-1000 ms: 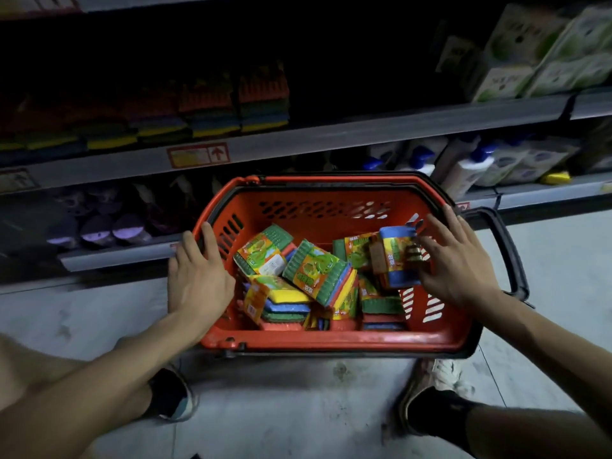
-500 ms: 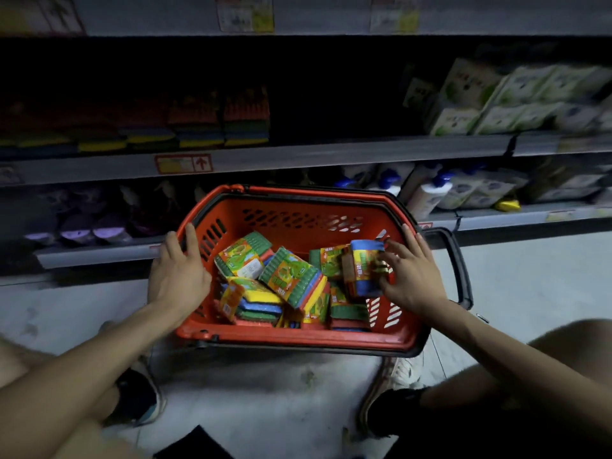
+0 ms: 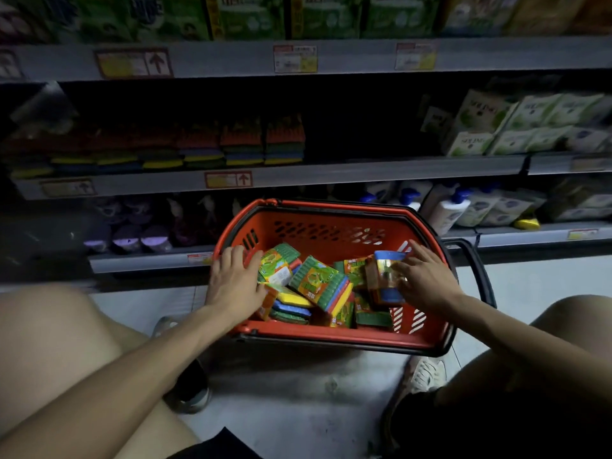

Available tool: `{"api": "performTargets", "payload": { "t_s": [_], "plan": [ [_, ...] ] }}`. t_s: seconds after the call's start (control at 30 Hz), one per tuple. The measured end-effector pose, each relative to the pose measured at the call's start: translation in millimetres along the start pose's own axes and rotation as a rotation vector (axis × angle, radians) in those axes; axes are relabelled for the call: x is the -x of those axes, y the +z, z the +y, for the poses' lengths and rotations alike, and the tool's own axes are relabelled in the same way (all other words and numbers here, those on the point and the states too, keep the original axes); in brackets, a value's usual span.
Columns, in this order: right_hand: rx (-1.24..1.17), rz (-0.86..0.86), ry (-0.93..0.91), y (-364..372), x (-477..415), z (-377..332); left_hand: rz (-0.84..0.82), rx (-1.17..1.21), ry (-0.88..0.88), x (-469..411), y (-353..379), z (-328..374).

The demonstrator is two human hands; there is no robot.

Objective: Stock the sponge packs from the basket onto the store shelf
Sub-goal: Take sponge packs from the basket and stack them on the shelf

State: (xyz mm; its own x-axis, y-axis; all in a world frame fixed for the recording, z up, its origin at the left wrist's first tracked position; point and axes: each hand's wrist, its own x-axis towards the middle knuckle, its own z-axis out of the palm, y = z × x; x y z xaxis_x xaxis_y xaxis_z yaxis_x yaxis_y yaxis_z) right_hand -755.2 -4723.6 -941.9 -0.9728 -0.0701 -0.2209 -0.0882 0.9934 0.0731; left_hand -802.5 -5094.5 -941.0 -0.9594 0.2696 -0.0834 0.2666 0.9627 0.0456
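Since half a second ago my view has tilted upward: a top shelf row of green packages (image 3: 324, 14) now fills the upper edge of the frame, and the basket (image 3: 331, 336) sits further right of centre. My left hand (image 3: 235, 286) has moved off the basket's left rim and inward; it now lies palm down with fingers fairly straight, its thumb side touching the leftmost sponge pack (image 3: 278, 265). My right hand (image 3: 427, 279) remains on the upright sponge pack (image 3: 385, 279) at the right of the basket, fingers curled round it. The loose sponge packs (image 3: 319, 283) still lie heaped in the basket, which stands on the floor at lower centre. Stocked sponge packs (image 3: 245, 144) stand in a row on the middle shelf (image 3: 331, 173) at centre left, with a dark stretch of shelf just to their right. White-green pouches (image 3: 516, 124) occupy that shelf at the right; pump bottles (image 3: 450, 210) stand on the shelf below. The basket's black handle (image 3: 477, 270) juts out at the right. My knees frame the lower corners. Lighting is poor; shelf depths cannot be made out.
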Motion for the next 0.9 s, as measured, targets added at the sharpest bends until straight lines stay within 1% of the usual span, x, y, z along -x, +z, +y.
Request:
{"api": "performTargets", "payload": {
  "t_s": [0.13,0.2,0.4,0.47,0.53,0.63,0.67,0.8,0.87,0.9],
  "plan": [
    [-0.085,-0.082,-0.083,-21,-4,-28,-0.158,0.136,0.036,-12,10,20],
    [-0.2,-0.157,-0.046,-26,-8,-46,-0.215,0.14,0.06,-19,16,22],
    [-0.822,-0.339,0.242,-9,-45,-91,-0.295,0.156,0.024,-50,28,22],
    [-0.945,-0.37,0.304,-5,-57,-102,-0.291,0.146,0.017,-63,32,20],
    [-1.011,-0.379,0.367,1,-66,-103,-0.29,0.106,0.028,-75,37,17],
    [-1.159,-0.447,0.49,7,-74,-99,-0.327,0.021,0.025,-94,41,17],
    [-1.189,-0.47,0.505,7,-77,-98,-0.345,-0.007,0.013,-100,42,18],
    [-1.095,-0.513,0.471,7,-87,-86,-0.429,-0.054,-0.054,-123,47,20],
    [-0.956,-0.529,0.371,5,-86,-76,-0.469,0.0,-0.084,-131,52,17],
    [-0.842,-0.543,0.319,6,-84,-71,-0.492,0.038,-0.092,-133,55,15]
  ]
}}
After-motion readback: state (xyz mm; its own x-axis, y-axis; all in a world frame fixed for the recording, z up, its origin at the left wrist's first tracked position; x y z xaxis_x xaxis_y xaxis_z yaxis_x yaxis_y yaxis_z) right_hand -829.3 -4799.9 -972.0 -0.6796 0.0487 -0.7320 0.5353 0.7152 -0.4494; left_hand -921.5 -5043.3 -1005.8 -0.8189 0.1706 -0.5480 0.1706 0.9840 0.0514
